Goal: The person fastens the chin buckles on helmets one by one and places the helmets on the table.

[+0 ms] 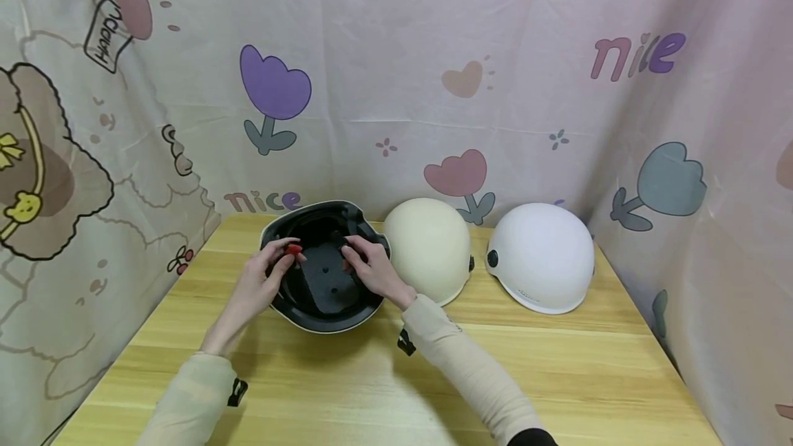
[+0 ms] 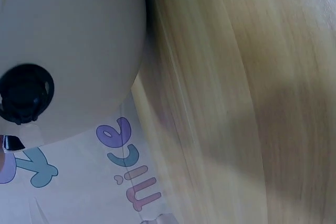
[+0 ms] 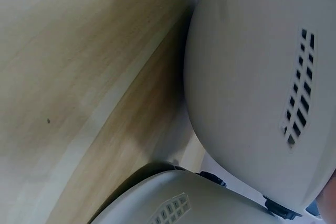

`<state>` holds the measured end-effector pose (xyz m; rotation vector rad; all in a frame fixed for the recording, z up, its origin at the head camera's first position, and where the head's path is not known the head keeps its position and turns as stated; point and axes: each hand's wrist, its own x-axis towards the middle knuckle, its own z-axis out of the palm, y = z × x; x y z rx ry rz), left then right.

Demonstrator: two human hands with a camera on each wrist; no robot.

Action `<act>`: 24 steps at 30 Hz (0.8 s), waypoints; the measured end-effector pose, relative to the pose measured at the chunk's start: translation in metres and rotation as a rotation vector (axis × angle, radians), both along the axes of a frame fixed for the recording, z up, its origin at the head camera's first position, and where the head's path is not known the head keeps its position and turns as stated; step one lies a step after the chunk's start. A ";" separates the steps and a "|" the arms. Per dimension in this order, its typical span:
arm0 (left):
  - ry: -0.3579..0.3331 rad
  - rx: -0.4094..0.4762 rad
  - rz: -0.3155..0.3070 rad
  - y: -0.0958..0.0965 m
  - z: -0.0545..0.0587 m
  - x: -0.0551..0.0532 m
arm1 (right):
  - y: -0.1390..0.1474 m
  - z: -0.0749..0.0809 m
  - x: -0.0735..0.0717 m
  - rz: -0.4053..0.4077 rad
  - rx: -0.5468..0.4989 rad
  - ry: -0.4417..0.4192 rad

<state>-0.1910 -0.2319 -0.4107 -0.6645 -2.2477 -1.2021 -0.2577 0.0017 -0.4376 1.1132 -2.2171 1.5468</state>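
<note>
An upturned helmet (image 1: 325,325) with a black lining lies at the back left of the wooden table. Its pale outer shell (image 2: 73,30) with a round black fitting fills a corner of the left wrist view; vent slots show on the shell (image 3: 241,77) in the right wrist view. Over the helmet's left side, my left hand (image 1: 265,272) pinches a small red buckle (image 1: 293,249) between thumb and fingers. At the opposite side my right hand (image 1: 374,268) pinches a black strap (image 1: 337,237), mostly hidden by the fingers. Neither hand's fingertips show in the wrist views.
Right beside the upturned helmet stands a cream helmet (image 1: 426,250), dome up. Farther right is a white helmet (image 1: 542,257), also dome up. A patterned cloth (image 1: 384,74) hangs behind the table (image 1: 347,377) and along both sides.
</note>
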 end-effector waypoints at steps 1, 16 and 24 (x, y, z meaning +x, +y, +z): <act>-0.011 -0.012 -0.001 0.000 0.000 0.000 | 0.000 0.000 0.000 0.001 -0.003 -0.002; -0.193 -0.016 0.082 -0.006 -0.009 -0.003 | 0.001 0.001 -0.001 0.006 0.012 -0.009; -0.208 0.038 0.036 -0.007 -0.007 -0.003 | 0.002 0.003 -0.001 0.073 0.003 -0.099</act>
